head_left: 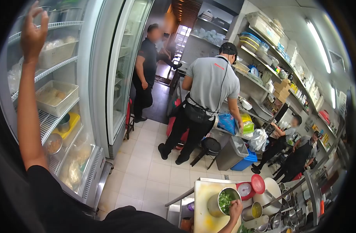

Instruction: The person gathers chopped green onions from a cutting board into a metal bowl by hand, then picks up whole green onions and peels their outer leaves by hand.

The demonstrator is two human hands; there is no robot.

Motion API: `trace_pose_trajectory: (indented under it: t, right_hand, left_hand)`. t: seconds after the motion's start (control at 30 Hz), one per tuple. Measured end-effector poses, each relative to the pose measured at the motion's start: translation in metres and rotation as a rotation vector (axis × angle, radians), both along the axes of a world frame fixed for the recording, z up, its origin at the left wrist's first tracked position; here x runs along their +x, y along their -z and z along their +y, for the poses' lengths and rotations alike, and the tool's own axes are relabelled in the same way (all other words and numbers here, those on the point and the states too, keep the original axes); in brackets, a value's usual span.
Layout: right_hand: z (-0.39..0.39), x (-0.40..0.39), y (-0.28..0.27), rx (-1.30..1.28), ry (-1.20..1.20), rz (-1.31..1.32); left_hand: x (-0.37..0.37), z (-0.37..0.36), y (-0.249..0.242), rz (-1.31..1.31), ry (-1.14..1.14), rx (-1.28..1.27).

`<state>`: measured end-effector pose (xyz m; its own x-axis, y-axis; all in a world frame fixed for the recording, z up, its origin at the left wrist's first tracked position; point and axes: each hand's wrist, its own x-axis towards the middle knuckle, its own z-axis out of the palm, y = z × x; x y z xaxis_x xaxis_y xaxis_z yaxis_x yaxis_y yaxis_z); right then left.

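My left hand (32,40) is raised at the far left, its fingers apart and slightly curled, in front of the upper shelf of a refrigerator (93,83). I see nothing in it. Below it on the shelves sit a white basket (58,97), a yellow tray (71,126) and a metal bowl (54,143). Low on the right, my right hand (235,210) is closed on the rim of a metal pot (213,206) holding chopped green vegetables (225,200). The pot is over a stained white cutting board (201,190).
A red scale (246,190) and a metal pot (252,212) with yellow contents stand beside the board. A person in a grey shirt (213,83) stands ahead near a grey bin (232,153). Another person (145,70) is in the doorway; others work at the right.
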<state>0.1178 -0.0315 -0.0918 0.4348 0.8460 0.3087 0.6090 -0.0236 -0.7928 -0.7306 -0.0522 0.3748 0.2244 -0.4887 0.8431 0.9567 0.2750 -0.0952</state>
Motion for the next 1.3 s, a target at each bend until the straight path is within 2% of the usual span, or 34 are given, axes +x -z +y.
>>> trace_pose_trajectory:
  t: [0.03,0.13,0.17,0.23,0.37,0.4,0.43,0.47,0.5,0.53,0.57,0.6,0.67,0.77,0.83,0.87,0.9,0.97,1.0,1.03,1.07,1.2,1.23,1.3]
  right_hand:
    - [-0.001,-0.003,-0.004,0.005,-0.005,-0.001]
    - [-0.004,-0.018,-0.015,0.151,-0.011,0.202]
    - [-0.005,-0.020,-0.014,0.148,-0.010,0.208]
    - [-0.003,-0.014,-0.008,0.135,0.057,-0.001]
    - [0.010,0.004,0.020,0.107,0.110,-0.028]
    - [0.003,-0.025,-0.012,0.058,0.149,0.099]
    - [-0.005,-0.029,-0.029,0.064,0.146,0.101]
    - [-0.005,-0.035,-0.042,0.021,0.149,-0.019]
    - [-0.001,-0.040,-0.048,-0.026,0.152,-0.140]
    - [0.005,-0.025,-0.036,0.006,0.151,-0.221]
    - [0.006,-0.023,-0.037,0.060,0.117,-0.273]
    - [0.005,-0.026,-0.042,0.020,0.112,-0.270]
    - [-0.001,-0.024,-0.043,-0.036,0.111,-0.277]
    - [0.002,-0.003,-0.020,0.070,0.159,-0.439]
    - [0.000,0.006,-0.004,0.113,0.119,-0.112]
    - [0.003,0.010,0.006,0.112,0.119,-0.117]
    - [0.004,0.014,0.017,0.140,0.147,-0.071]
    - [0.003,0.021,0.019,0.162,0.175,-0.033]
    - [0.004,0.010,0.007,0.175,0.136,0.038]
    - [0.004,0.003,-0.001,0.185,0.098,0.109]
    - [0.005,0.001,-0.004,0.160,0.062,0.046]
    - [0.003,-0.008,-0.014,-0.038,0.076,-0.117]
    - [0.004,-0.010,-0.012,-0.039,0.073,-0.109]
    - [0.002,-0.015,-0.005,0.061,0.121,-0.315]
  left_hand:
    - [-0.014,-0.010,-0.007,-0.001,-0.005,0.005]
    - [-0.058,-0.035,-0.020,-0.048,-0.217,0.116]
    - [-0.058,-0.041,-0.018,-0.289,-0.410,0.015]
    - [-0.054,-0.057,-0.017,-0.521,-0.603,-0.085]
    - [0.024,-0.103,-0.017,-0.222,-0.508,-0.217]
    - [0.041,-0.111,-0.019,-0.150,-0.480,-0.240]
    - [0.043,-0.111,-0.023,-0.114,-0.470,-0.240]
    - [0.046,-0.110,-0.028,-0.077,-0.461,-0.241]
    - [0.040,-0.096,-0.035,-0.164,-0.380,-0.091]
    - [0.034,-0.088,-0.043,-0.248,-0.300,0.056]
    - [0.013,-0.094,-0.048,-0.247,-0.310,0.056]
    - [-0.019,-0.106,-0.048,-0.160,-0.725,-0.031]
    - [-0.034,-0.112,-0.044,-0.059,-1.132,-0.141]
    - [-0.040,-0.109,-0.038,-0.007,-1.174,-0.153]
    - [-0.039,-0.108,-0.035,0.021,-1.195,-0.160]
    - [-0.040,-0.108,-0.034,0.030,-1.202,-0.165]
    - [-0.040,-0.109,-0.031,-0.004,-1.534,-0.097]
    - [-0.018,-0.102,-0.022,-0.037,-1.864,-0.033]
    - [0.015,-0.088,-0.017,-0.117,-1.275,-0.030]
    - [0.024,-0.083,-0.014,-0.165,-0.980,-0.051]
    - [0.032,-0.079,-0.011,-0.183,-0.685,-0.038]
    - [0.028,-0.077,-0.016,-0.305,-0.718,-0.049]
    - [0.024,-0.077,-0.019,-0.325,-0.736,-0.035]
    - [0.020,-0.078,-0.019,-0.287,-0.738,-0.046]
